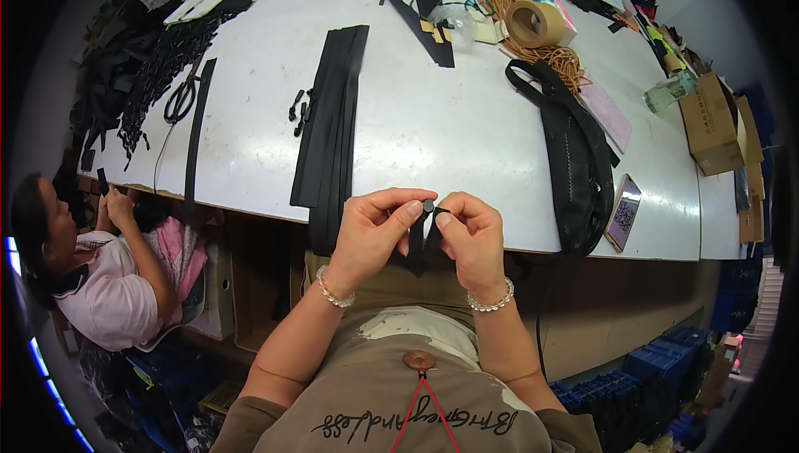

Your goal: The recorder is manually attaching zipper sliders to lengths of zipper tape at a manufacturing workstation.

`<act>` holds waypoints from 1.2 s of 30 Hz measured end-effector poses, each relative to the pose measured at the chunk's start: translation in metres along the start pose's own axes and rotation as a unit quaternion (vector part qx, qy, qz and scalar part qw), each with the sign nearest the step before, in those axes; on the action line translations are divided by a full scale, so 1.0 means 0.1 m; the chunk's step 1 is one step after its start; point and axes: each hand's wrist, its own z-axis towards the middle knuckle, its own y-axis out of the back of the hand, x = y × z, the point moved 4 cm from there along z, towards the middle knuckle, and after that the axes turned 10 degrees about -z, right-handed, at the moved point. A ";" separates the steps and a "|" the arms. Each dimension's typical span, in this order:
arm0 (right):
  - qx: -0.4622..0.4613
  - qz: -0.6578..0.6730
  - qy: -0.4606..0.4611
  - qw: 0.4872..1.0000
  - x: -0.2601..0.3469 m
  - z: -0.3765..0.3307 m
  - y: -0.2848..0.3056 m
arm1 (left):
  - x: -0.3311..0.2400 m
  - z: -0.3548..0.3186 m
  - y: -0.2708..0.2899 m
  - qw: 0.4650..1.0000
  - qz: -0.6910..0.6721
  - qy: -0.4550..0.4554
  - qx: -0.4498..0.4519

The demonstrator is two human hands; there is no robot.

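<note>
At the table's near edge, my left hand (372, 227) pinches a small dark piece (429, 205) that looks like a zipper slider, between thumb and forefinger. My right hand (473, 235) has its fingers closed on one end of a black strip (434, 232), probably zipper tape, which hangs down between both hands. Whether the strip passes through the small piece is too small to tell. Left of my hands, a stack of long black strips (333, 120) lies on the white table (449, 137). Several small black slider-like pieces (301, 112) lie beside it.
Black scissors (181, 102) and a single strip (200, 124) lie to the left, near a dark heap (154, 70). A black bag (574, 158), a phone (623, 213), a tape roll (534, 24) and a cardboard box (712, 124) occupy the right. Another person (116, 287) sits at the left.
</note>
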 end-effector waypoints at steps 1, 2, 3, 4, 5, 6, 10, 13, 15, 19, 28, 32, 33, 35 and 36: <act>0.000 0.000 0.000 1.000 0.01 0.00 0.00 | 0.01 0.00 -0.01 1.000 0.006 0.002 0.004; 0.009 0.006 0.000 1.000 0.03 0.00 0.00 | 0.01 0.00 -0.01 1.000 0.006 0.001 0.005; 0.018 0.013 -0.001 1.000 0.04 -0.01 -0.01 | 0.02 0.00 -0.01 1.000 0.010 0.000 0.007; 0.018 0.013 -0.001 1.000 0.04 -0.01 0.00 | 0.03 0.00 -0.02 1.000 0.015 -0.002 0.009; 0.026 0.003 0.005 1.000 0.05 0.00 0.01 | 0.03 -0.01 -0.02 1.000 0.015 -0.002 0.009; 0.034 -0.006 0.011 0.999 0.06 0.00 0.01 | 0.03 -0.01 -0.03 1.000 0.017 -0.006 0.013; 0.033 -0.007 0.007 0.999 0.02 0.00 0.04 | 0.03 -0.02 -0.04 0.999 0.033 -0.019 0.023; 0.028 -0.004 0.008 1.000 0.02 0.00 0.03 | 0.02 -0.02 -0.04 0.999 0.034 -0.027 0.025; 0.033 -0.004 0.009 0.999 0.03 0.00 0.03 | 0.03 -0.03 -0.04 0.999 0.034 -0.034 0.023; 0.022 -0.003 0.009 1.000 -0.01 0.00 0.00 | 0.02 -0.05 -0.04 0.997 0.059 -0.049 -0.001; -0.014 -0.036 0.051 0.998 -0.03 0.00 -0.01 | -0.07 -0.08 -0.10 0.968 0.187 -0.169 -0.004; -0.016 -0.044 0.062 0.997 -0.03 0.00 -0.01 | -0.08 -0.07 -0.11 0.966 0.197 -0.164 -0.012; -0.015 -0.039 0.063 0.997 -0.03 0.01 -0.01 | -0.09 -0.07 -0.11 0.965 0.200 -0.167 -0.012; -0.017 -0.044 0.064 0.997 -0.04 0.01 -0.01 | -0.09 -0.06 -0.11 0.964 0.203 -0.169 -0.012; -0.017 -0.049 0.065 0.997 -0.04 0.01 -0.01 | -0.11 -0.06 -0.11 0.963 0.208 -0.169 -0.011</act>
